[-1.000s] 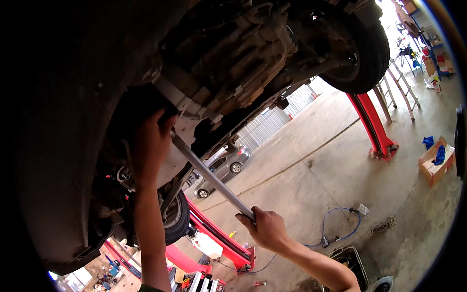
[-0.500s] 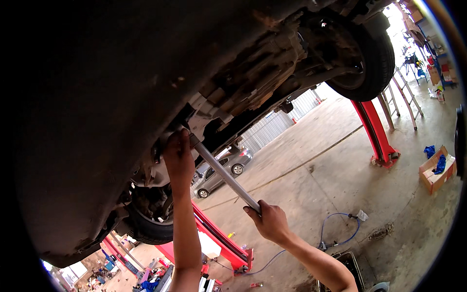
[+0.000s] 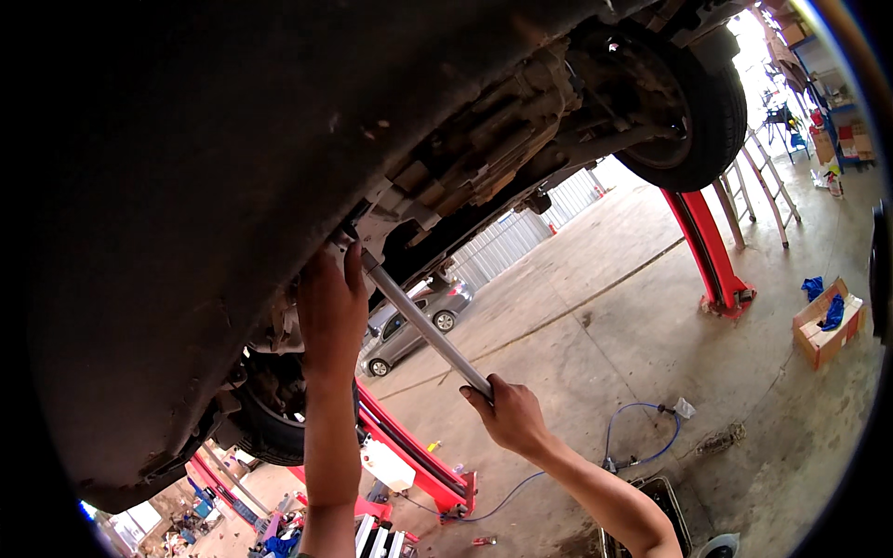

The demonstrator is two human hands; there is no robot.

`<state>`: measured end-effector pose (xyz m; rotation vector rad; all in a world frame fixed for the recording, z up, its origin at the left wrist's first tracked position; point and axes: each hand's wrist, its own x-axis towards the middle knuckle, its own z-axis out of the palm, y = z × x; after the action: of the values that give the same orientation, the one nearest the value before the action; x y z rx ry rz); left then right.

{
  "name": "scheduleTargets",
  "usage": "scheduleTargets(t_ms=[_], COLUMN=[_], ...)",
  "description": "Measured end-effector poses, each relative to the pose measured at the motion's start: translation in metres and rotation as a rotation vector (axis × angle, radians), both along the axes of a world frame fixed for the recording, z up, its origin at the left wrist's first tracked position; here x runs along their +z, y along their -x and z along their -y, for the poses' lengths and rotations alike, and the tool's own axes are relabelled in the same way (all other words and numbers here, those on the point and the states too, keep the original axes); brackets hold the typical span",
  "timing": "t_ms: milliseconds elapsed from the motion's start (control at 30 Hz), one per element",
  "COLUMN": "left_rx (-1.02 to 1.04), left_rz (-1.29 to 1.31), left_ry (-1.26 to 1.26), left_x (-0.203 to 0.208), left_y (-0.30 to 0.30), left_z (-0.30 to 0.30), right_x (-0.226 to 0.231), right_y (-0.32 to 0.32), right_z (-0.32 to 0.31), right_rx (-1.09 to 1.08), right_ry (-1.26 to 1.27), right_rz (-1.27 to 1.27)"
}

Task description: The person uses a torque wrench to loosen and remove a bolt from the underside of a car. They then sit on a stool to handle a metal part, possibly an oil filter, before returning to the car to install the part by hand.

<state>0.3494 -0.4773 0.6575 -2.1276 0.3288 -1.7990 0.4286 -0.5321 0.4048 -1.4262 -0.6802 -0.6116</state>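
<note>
A wrench with a long grey tubular handle (image 3: 423, 321) slants from the underside of a raised car (image 3: 484, 139) down to the right. My right hand (image 3: 513, 417) is closed around the lower end of that handle, thumb toward the bar. Up at the wrench's head, my left hand (image 3: 331, 312) is closed, one finger pointing upward beside the metal; its other fingers are mostly hidden. Where the head meets the car, the fastener cannot be made out in the shadow. A dark undercover panel (image 3: 214, 186) fills the upper left.
A car wheel (image 3: 693, 112) hangs at upper right above a red lift post (image 3: 707, 251). Another red post (image 3: 419, 456) stands below. A blue hose (image 3: 642, 406), an open cardboard box (image 3: 831, 325) and a dark tray (image 3: 672, 502) are on the floor. A grey car (image 3: 414, 330) is parked beyond.
My left hand has shifted slightly left and up at the wrench's head, with its finger more upright. My right hand keeps its grip on the handle. The whole view has shifted slightly.
</note>
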Motion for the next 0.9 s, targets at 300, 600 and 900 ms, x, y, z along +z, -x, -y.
scheduleTargets(t_ms=[300,600,900], left_rx=[0.353,0.208,0.290], left_rz=[0.113,-0.053,-0.017], left_ry=[-0.430,-0.109,-0.138], left_x=[0.052,0.057,0.052], left_y=[-0.002,-0.009,-0.003], left_z=[0.006,0.023,0.031], right_x=[0.004,0.010,0.005], right_y=[0.019,0.094,0.045], right_z=[0.011,0.031,0.019], right_rx=[0.051,0.500,0.336], right_ry=[-0.010,-0.041,0.052], right_rz=[-0.063,-0.131,-0.079])
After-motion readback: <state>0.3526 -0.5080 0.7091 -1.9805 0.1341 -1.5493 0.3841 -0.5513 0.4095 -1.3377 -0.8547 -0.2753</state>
